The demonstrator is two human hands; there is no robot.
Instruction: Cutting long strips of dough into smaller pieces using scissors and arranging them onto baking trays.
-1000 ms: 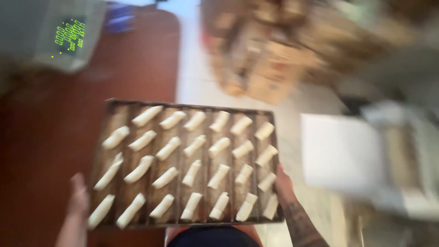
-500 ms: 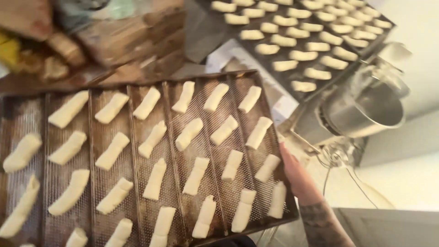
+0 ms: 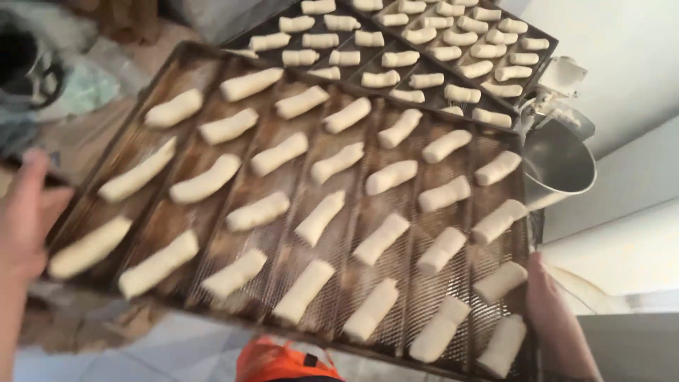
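Observation:
I carry a wide perforated baking tray (image 3: 240, 194) with several rows of pale raw dough rolls (image 3: 327, 218) lying in its channels. My left hand (image 3: 25, 216) grips the tray's left edge and my right hand (image 3: 559, 322) grips its near right corner. The tray is tilted across the view, its far edge next to a second tray.
A second tray (image 3: 424, 49) of smaller dough rolls lies beyond, at the top. A shiny metal bowl (image 3: 559, 163) sits at the right beside a white wall. An orange cloth (image 3: 279, 361) shows below the tray. Blurred clutter fills the upper left.
The view has swung from a dark wooden table to the area with the second dough tray and the metal bowl. The carried tray now looks closer and more turned.

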